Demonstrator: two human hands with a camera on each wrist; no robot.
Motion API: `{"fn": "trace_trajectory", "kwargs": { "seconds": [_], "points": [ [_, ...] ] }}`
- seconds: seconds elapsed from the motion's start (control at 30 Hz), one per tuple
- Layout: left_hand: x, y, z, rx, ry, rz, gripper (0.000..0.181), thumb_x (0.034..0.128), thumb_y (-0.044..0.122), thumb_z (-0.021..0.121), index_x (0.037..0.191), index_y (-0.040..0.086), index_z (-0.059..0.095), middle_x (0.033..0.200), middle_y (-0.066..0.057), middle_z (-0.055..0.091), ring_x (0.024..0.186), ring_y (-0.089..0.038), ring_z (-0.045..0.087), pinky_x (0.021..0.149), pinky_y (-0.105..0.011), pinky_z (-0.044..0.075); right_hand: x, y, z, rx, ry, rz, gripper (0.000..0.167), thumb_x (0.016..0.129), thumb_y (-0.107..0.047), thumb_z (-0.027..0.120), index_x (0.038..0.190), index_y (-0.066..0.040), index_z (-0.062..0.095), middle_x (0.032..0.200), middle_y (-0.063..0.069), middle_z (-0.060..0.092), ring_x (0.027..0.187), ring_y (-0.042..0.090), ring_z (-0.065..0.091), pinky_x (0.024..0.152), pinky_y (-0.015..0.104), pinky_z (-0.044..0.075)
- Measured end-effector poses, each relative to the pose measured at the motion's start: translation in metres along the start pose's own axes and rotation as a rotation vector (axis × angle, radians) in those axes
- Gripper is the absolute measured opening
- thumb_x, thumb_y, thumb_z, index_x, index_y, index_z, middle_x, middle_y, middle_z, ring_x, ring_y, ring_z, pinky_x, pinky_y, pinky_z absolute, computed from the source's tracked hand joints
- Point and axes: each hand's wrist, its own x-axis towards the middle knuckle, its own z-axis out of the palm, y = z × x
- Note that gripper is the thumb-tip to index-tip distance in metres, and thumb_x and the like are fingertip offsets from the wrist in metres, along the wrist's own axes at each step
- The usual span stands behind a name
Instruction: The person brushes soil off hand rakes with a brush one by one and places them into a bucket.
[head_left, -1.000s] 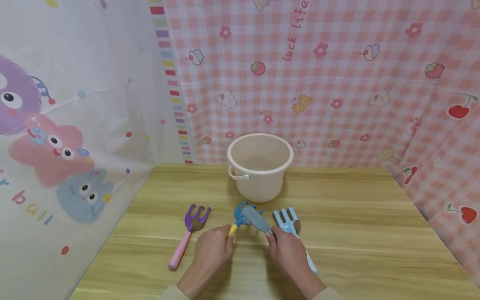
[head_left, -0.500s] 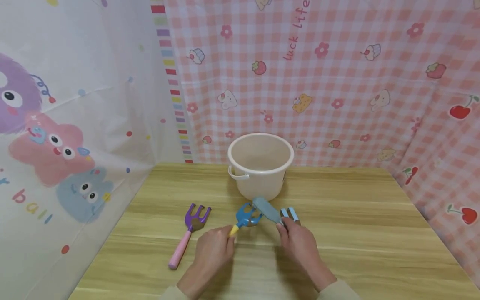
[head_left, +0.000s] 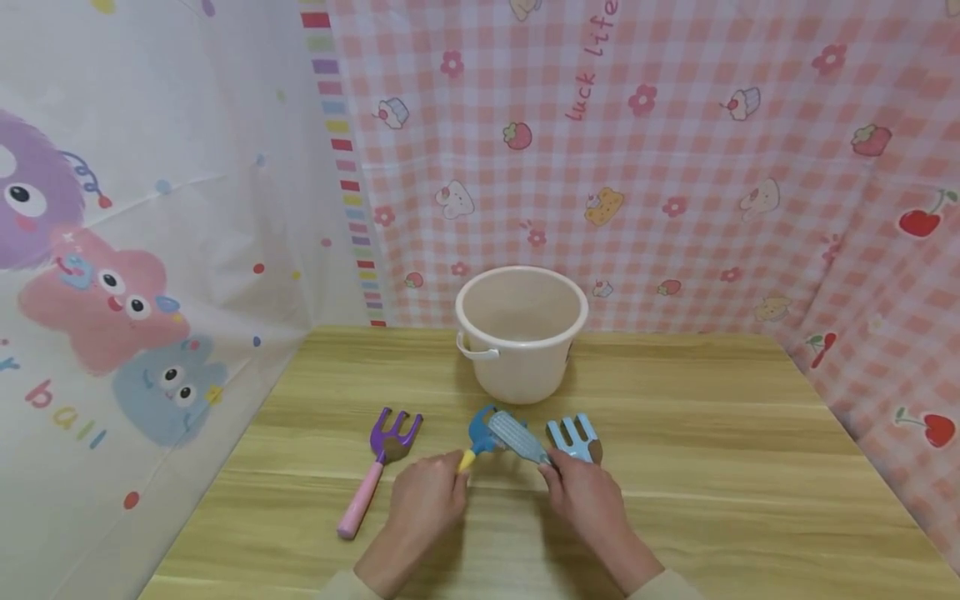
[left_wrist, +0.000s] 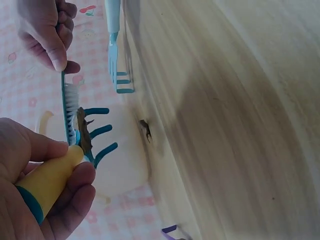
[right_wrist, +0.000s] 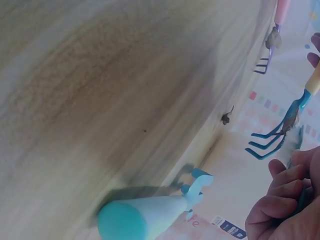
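The fingers of the left hand (head_left: 425, 496) are wrapped round the yellow handle (left_wrist: 55, 175) of a blue fork, its head (head_left: 480, 428) held up in front of the bucket. Those of the right hand (head_left: 588, 492) pinch a brush (head_left: 519, 437) by its narrow end, bristles (left_wrist: 71, 102) turned towards the fork. This grip seems meant to steady the fork while leaving its head free for the brush to work on — bristles down, laid across from above.

Just beyond the right hand, a light-blue fork (head_left: 574, 437) lies on the tabletop (head_left: 720, 467); a purple fork (head_left: 369, 483) with a pink handle lies towards the left edge. Both sit to either side, probably to leave the middle for the hands. The bucket (head_left: 525, 371) stands upright near the far edge.

From the head, the brush covers most of the blue head; the left wrist view shows a brown clump (left_wrist: 83, 132) there — whether the bristles touch it, I can't quite tell. That view also shows a dark crumb (left_wrist: 145, 130) on the tabletop, not discernible from the head.
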Motion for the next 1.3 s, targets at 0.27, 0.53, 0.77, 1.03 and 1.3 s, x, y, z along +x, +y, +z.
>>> {"fn": "trace_trajectory", "kwargs": {
  "seconds": [0.27, 0.53, 0.77, 1.03, 1.3],
  "points": [
    [-0.004, 0.0, 0.003, 0.013, 0.02, 0.008, 0.009, 0.0827, 0.012, 0.073, 0.09, 0.007, 0.071, 0.067, -0.004, 0.064, 0.052, -0.021, 0.057, 0.044, -0.032, 0.043, 0.0, 0.002, 0.003, 0.007, -0.044, 0.068, 0.018, 0.093, -0.021, 0.068, 0.105, -0.007, 0.072, 0.088, 0.01, 0.073, 0.071, 0.034, 0.068, 0.054, 0.048, 0.051],
    [-0.004, 0.0, 0.004, 0.007, 0.035, 0.015, 0.011, 0.0834, 0.012, 0.073, 0.093, 0.006, 0.072, 0.069, -0.004, 0.065, 0.054, -0.021, 0.059, 0.045, -0.031, 0.045, 0.001, 0.003, 0.002, 0.011, -0.046, 0.083, 0.022, 0.094, -0.021, 0.067, 0.108, -0.005, 0.072, 0.089, 0.012, 0.073, 0.074, 0.034, 0.068, 0.058, 0.048, 0.052],
    [-0.006, 0.0, 0.003, -0.002, 0.017, 0.01, 0.014, 0.0838, 0.012, 0.073, 0.095, 0.005, 0.072, 0.07, -0.004, 0.066, 0.054, -0.019, 0.058, 0.046, -0.029, 0.045, 0.004, 0.008, 0.003, 0.01, -0.055, 0.105, 0.022, 0.095, -0.021, 0.066, 0.108, -0.005, 0.071, 0.087, 0.013, 0.072, 0.073, 0.038, 0.068, 0.057, 0.05, 0.052],
    [-0.005, 0.0, 0.002, -0.014, -0.036, -0.001, 0.012, 0.0847, 0.014, 0.073, 0.094, 0.006, 0.073, 0.069, -0.003, 0.066, 0.055, -0.019, 0.058, 0.046, -0.03, 0.045, 0.005, 0.021, -0.001, 0.04, -0.016, 0.108, 0.017, 0.095, -0.018, 0.066, 0.105, -0.005, 0.071, 0.076, 0.007, 0.067, 0.064, 0.029, 0.064, 0.053, 0.046, 0.048],
    [0.0, -0.002, 0.0, -0.032, -0.027, -0.024, 0.006, 0.0864, 0.013, 0.07, 0.082, 0.008, 0.069, 0.061, 0.0, 0.058, 0.05, -0.016, 0.051, 0.043, -0.03, 0.04, -0.003, 0.009, -0.002, 0.031, 0.033, -0.087, 0.016, 0.09, -0.018, 0.071, 0.102, -0.007, 0.072, 0.081, 0.006, 0.071, 0.071, 0.027, 0.068, 0.054, 0.044, 0.051]
  ]
}}
